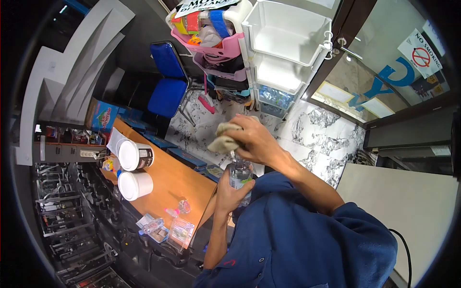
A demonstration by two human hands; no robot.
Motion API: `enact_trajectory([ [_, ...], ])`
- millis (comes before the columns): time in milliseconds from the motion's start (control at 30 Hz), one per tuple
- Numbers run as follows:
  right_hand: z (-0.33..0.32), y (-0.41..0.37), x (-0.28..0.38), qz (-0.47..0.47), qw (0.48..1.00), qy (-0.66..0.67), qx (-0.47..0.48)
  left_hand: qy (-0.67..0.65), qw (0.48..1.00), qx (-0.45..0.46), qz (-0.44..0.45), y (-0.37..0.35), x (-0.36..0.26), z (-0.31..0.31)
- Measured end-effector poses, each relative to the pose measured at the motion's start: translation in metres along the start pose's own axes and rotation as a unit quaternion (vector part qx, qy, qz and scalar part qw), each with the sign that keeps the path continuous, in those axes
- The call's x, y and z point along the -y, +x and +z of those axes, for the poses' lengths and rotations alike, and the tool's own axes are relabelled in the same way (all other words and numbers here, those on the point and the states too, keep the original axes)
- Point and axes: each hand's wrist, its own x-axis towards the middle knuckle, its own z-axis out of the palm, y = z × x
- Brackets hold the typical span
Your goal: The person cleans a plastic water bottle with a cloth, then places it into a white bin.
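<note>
My left hand (228, 193) is wrapped round a clear plastic bottle (241, 175) with a pale and green label, held up in front of my chest. Just above the bottle's top, my right hand (257, 138) grips a folded beige cloth (224, 139). Part of the cloth hangs down by the bottle's neck. My left palm and fingers cover the lower side of the bottle.
On the wooden desk (165, 185) at left stand two white tubs (136, 186), with small bottles and papers nearer its end. A blue chair (168, 91), a pink drawer rack (211, 45) and a white drawer unit (290, 36) stand ahead. A glass door (384, 62) is at right.
</note>
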Motion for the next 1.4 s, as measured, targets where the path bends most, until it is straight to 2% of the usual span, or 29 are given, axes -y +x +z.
enact_trajectory([
  [33,0.005,0.002,-0.001,0.040,0.997,0.050,-0.037,-0.075,0.996,0.010,-0.038,-0.003,-0.001,0.001],
  [67,0.010,0.008,-0.011,-0.003,0.990,0.030,-0.137,-0.150,0.986,0.019,-0.075,-0.006,-0.006,0.004],
  [100,0.011,0.006,-0.029,0.081,0.974,0.125,-0.168,-0.224,0.968,0.027,-0.111,-0.008,-0.009,0.005],
  [133,0.010,-0.001,-0.051,0.163,0.942,0.218,-0.195,-0.261,0.959,0.049,-0.094,-0.007,-0.010,0.003],
  [167,0.007,0.001,-0.047,0.220,0.893,0.346,-0.187,-0.297,0.949,0.071,-0.077,-0.006,-0.010,0.001],
  [200,0.004,0.004,-0.041,0.277,0.820,0.462,-0.195,-0.332,0.937,0.093,-0.060,-0.005,-0.010,-0.002],
  [267,-0.001,-0.004,-0.013,0.324,0.599,0.720,-0.135,-0.396,0.899,0.168,-0.080,0.001,-0.012,-0.006],
  [367,0.005,-0.005,-0.008,0.194,0.696,0.691,-0.030,-0.491,0.817,0.288,-0.094,0.013,-0.010,-0.001],
  [400,0.012,-0.003,-0.012,0.214,0.677,0.701,-0.073,-0.530,0.780,0.316,-0.102,0.013,-0.009,0.003],
  [433,0.011,-0.004,-0.015,0.234,0.687,0.686,-0.061,-0.565,0.742,0.344,-0.110,0.013,-0.008,0.007],
  [467,0.006,-0.005,-0.016,0.253,0.696,0.670,-0.051,-0.569,0.740,0.339,-0.118,0.011,-0.011,0.008],
  [500,0.001,-0.003,-0.014,0.273,0.705,0.653,-0.042,-0.560,0.752,0.326,-0.122,0.010,-0.010,0.008],
  [533,-0.004,0.001,-0.008,0.298,0.748,0.590,-0.061,-0.552,0.763,0.312,-0.125,0.009,-0.010,0.009],
  [600,-0.013,0.002,-0.012,0.246,0.860,0.445,-0.049,-0.532,0.786,0.289,-0.122,0.009,-0.011,0.008],
  [633,-0.017,0.002,-0.014,0.217,0.904,0.366,-0.042,-0.485,0.825,0.263,-0.123,0.009,-0.012,0.006],
  [767,-0.011,-0.010,-0.020,0.164,0.965,0.167,-0.117,-0.281,0.941,0.155,-0.112,0.010,-0.019,0.003],
  [800,-0.007,-0.012,-0.024,0.134,0.959,0.203,-0.144,-0.225,0.960,0.128,-0.103,0.011,-0.020,0.003],
  [867,0.015,-0.028,-0.020,0.274,0.838,0.403,-0.245,-0.321,0.940,0.079,-0.088,0.012,-0.015,0.007],
  [933,0.017,-0.053,-0.010,0.373,0.708,0.577,-0.165,-0.385,0.918,0.067,-0.073,0.016,-0.020,0.003],
  [1033,0.023,-0.073,0.002,0.359,0.745,0.557,-0.075,-0.391,0.898,0.155,-0.127,0.020,-0.020,-0.006],
  [1067,0.024,-0.075,0.004,0.352,0.756,0.550,-0.043,-0.287,0.942,0.128,-0.118,0.016,-0.027,-0.004],
  [1100,0.024,-0.069,0.004,0.334,0.772,0.540,-0.026,-0.121,0.982,0.114,-0.090,0.016,-0.022,-0.006],
  [1133,0.021,-0.059,0.005,0.315,0.787,0.530,-0.010,0.050,0.992,0.098,-0.060,0.016,-0.013,-0.010],
  [1167,0.021,-0.059,0.004,0.321,0.810,0.491,0.001,0.219,0.972,0.079,-0.027,0.017,-0.009,-0.012],
  [1200,0.020,-0.059,0.004,0.326,0.831,0.451,0.011,0.316,0.946,0.069,-0.026,0.011,-0.033,-0.012],
  [1300,0.012,-0.058,0.008,0.344,0.886,0.310,0.035,0.327,0.941,0.032,-0.073,0.000,-0.054,-0.027],
  [1333,0.004,-0.049,0.024,0.371,0.858,0.353,0.023,0.238,0.962,-0.043,-0.124,-0.002,-0.053,-0.033],
  [1367,0.010,-0.050,0.026,0.344,0.876,0.339,0.010,0.104,0.987,-0.110,-0.057,0.002,-0.052,-0.029],
  [1400,0.019,-0.054,0.027,0.316,0.892,0.325,-0.002,-0.033,0.984,-0.177,0.013,0.012,-0.050,-0.022],
])
